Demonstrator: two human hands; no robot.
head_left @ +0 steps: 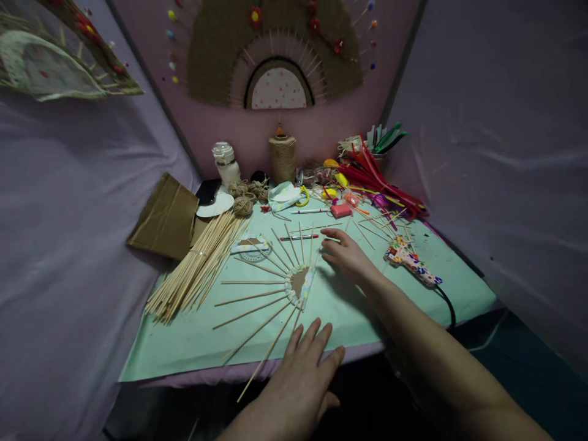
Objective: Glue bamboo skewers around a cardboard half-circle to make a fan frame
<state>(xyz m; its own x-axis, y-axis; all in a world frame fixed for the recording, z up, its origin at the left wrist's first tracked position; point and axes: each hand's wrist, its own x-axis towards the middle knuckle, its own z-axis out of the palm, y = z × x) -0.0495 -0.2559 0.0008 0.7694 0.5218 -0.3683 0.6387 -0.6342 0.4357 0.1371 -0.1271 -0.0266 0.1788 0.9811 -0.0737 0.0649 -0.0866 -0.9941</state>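
On the green tabletop lies a half-round cardboard piece [299,283] edged with patterned fabric, with several thin bamboo sticks [253,282] fanning out from its curved side. My left hand [307,361] is at the table's front edge, near the lowest sticks, fingers spread and holding nothing. Beyond the straight edge of the piece, my right hand [345,254] hovers with its fingers apart, close to the upper sticks. Whether either hand touches a stick, I cannot tell. A red pen [299,237] lies behind the fan of sticks, and a second fabric-trimmed half-round [249,244] rests on a protractor [255,256].
A large bundle of bamboo sticks [197,269] and bent cardboard [163,217] occupy the left. Twine balls [242,205], a twine spool [282,158] and a white bottle [225,164] stand behind. At right are a flower-patterned glue gun [413,263] with its cord and red pipe cleaners [374,177].
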